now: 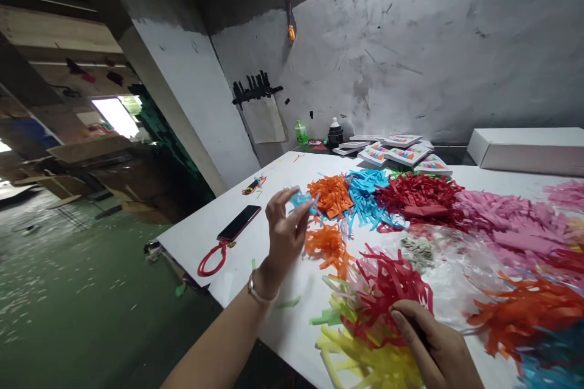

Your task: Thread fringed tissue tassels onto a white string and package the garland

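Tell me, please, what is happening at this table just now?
A person is handling strips of coloured, paper-like material with bare hands at a white table. The left hand holds up a small light-blue piece near the orange pile. The right hand is at the edge of a bunch of red strips; whether it grips them is unclear. Yellow strips lie below that bunch.

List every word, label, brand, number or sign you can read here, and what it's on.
None can be read.
Stacked printed packs: any lettering is too small.
Green bottle: any label is too small and blurred.
Sheet on the wall: no legible writing.
Phone: dark screen, no text visible.
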A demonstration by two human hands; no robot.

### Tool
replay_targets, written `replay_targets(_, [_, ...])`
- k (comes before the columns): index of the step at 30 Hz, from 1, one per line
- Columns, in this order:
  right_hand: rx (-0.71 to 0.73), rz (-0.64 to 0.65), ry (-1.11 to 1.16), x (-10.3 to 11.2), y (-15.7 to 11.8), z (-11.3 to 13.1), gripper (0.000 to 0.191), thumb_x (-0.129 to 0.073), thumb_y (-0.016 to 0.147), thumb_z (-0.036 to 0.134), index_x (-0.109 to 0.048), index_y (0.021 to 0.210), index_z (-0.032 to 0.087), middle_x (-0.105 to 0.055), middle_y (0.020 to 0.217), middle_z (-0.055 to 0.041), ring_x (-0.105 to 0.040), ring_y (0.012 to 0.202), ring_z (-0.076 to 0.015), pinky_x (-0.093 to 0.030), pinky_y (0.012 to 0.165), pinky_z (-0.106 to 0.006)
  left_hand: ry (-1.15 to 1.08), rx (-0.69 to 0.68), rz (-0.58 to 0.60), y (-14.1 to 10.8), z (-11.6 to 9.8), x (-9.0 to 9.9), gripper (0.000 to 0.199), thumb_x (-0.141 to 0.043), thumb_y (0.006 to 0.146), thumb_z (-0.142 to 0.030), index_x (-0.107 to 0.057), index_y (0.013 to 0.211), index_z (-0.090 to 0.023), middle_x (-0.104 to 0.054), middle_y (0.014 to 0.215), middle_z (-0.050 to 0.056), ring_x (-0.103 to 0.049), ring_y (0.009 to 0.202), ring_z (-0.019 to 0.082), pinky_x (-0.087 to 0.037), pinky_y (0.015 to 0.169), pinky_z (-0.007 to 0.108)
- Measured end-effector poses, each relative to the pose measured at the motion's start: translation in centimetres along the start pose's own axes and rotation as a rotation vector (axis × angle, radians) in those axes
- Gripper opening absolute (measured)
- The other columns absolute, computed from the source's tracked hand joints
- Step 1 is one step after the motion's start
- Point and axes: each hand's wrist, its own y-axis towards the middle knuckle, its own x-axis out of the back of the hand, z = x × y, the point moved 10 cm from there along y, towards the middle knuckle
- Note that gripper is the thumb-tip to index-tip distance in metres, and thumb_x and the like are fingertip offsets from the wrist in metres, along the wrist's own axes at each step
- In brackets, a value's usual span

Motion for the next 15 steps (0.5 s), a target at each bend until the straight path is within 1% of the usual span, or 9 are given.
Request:
replay_targets(1, [-0.012, -0.01, 0.0, 0.0, 0.1, 0.0, 0.013, -0.051, 0.099, 0.034, -0.062, 0.101, 0.027, -0.072, 0.076, 0.0062, -0.069, 0.06, -0.0095, -0.051, 0.058, -0.012, -0.122, -0.107, -0.038, -1.0, -2.3, 1.5, 0.022, -0.057, 0.095, -0.017, -0.071, 0.11, -0.025, -0.061, 0.127, 0.01, -0.048, 0.128, 0.03, -0.034, 0.111, 0.053])
replay_targets(2, [-0.028, -0.03, -0.004, 0.0, 0.2, 0.1, 0.014, -0.05, 0.1, 0.034, -0.063, 0.1, 0.027, -0.072, 0.076, 0.0055, -0.069, 0.06, -0.0098, -0.051, 0.058, -0.013, -0.262, -0.183, -0.003, -2.1, -4.3, 2.2, 0.025, -0.056, 0.095, -0.015, -0.07, 0.113, -0.025, -0.066, 0.116, 0.009, -0.056, 0.118, 0.027, -0.038, 0.108, 0.05])
replay_targets(3, [-0.043, -0.049, -0.007, 0.2, 0.2, 0.2, 0.016, -0.049, 0.1, 0.035, -0.063, 0.1, 0.026, -0.073, 0.078, 0.0044, -0.07, 0.061, -0.0103, -0.052, 0.058, -0.013, -0.404, -0.201, 0.088, -3.2, -5.9, 2.0, 0.027, -0.054, 0.097, -0.014, -0.069, 0.116, -0.025, -0.069, 0.107, 0.007, -0.061, 0.107, 0.023, -0.043, 0.103, 0.044])
replay_targets(4, [-0.054, -0.065, -0.011, 0.3, 0.2, 0.4, 0.018, -0.048, 0.1, 0.035, -0.063, 0.101, 0.026, -0.073, 0.081, 0.0031, -0.07, 0.064, -0.0109, -0.053, 0.06, -0.013, -0.543, -0.156, 0.203, -4.4, -7.0, 1.3, 0.026, -0.053, 0.098, -0.016, -0.069, 0.116, -0.024, -0.069, 0.101, 0.007, -0.063, 0.099, 0.021, -0.048, 0.094, 0.038])
replay_targets(6, [-0.076, -0.094, -0.005, 0.7, 0.2, 0.9, 0.022, -0.045, 0.101, 0.036, -0.064, 0.104, 0.026, -0.075, 0.09, 0.0005, -0.073, 0.075, -0.0122, -0.054, 0.067, -0.014, -0.752, 0.039, 0.427, -7.0, -8.1, -1.0, 0.021, -0.054, 0.099, -0.024, -0.073, 0.11, -0.022, -0.07, 0.094, 0.007, -0.064, 0.088, 0.019, -0.05, 0.081, 0.03])
replay_targets(8, [-0.105, -0.128, 0.013, 1.2, -0.1, 1.6, 0.024, -0.043, 0.102, 0.037, -0.064, 0.109, 0.027, -0.075, 0.098, -0.0003, -0.074, 0.087, -0.0131, -0.054, 0.074, -0.014, -0.931, 0.297, 0.574, -9.6, -8.2, -3.4, 0.023, -0.061, 0.096, -0.036, -0.075, 0.104, -0.02, -0.07, 0.09, 0.007, -0.063, 0.083, 0.019, -0.049, 0.076, 0.028])
replay_targets(10, [-0.125, -0.162, 0.029, 1.8, -0.3, 2.2, 0.024, -0.042, 0.102, 0.035, -0.063, 0.112, 0.029, -0.075, 0.102, 0.0011, -0.073, 0.094, -0.0127, -0.054, 0.079, -0.013, -1.12, 0.546, 0.65, -11.8, -8.2, -5.4, 0.029, -0.069, 0.089, -0.044, -0.075, 0.102, -0.019, -0.069, 0.086, 0.005, -0.062, 0.077, 0.016, -0.048, 0.071, 0.025])
replay_targets(12, [-0.08, -0.154, 0.035, 2.2, -0.2, 3.2, 0.024, -0.041, 0.102, 0.031, -0.063, 0.113, 0.031, -0.074, 0.105, 0.0024, -0.072, 0.098, -0.0117, -0.053, 0.081, -0.013, -1.29, 0.729, 0.682, -13.4, -8.5, -6.8, 0.031, -0.076, 0.083, -0.046, -0.075, 0.1, -0.02, -0.068, 0.081, 0.002, -0.059, 0.07, 0.013, -0.047, 0.067, 0.022])
replay_targets(15, [0.047, -0.083, 0.011, 2.2, 0.0, 4.5, 0.028, -0.041, 0.099, 0.022, -0.063, 0.115, 0.031, -0.073, 0.105, 0.0021, -0.071, 0.098, -0.0112, -0.054, 0.082, -0.014, -1.427, 0.839, 0.696, -14.4, -9.5, -8.0, 0.03, -0.083, 0.077, -0.043, -0.075, 0.095, -0.02, -0.067, 0.08, 0.001, -0.056, 0.069, 0.01, -0.045, 0.067, 0.019])
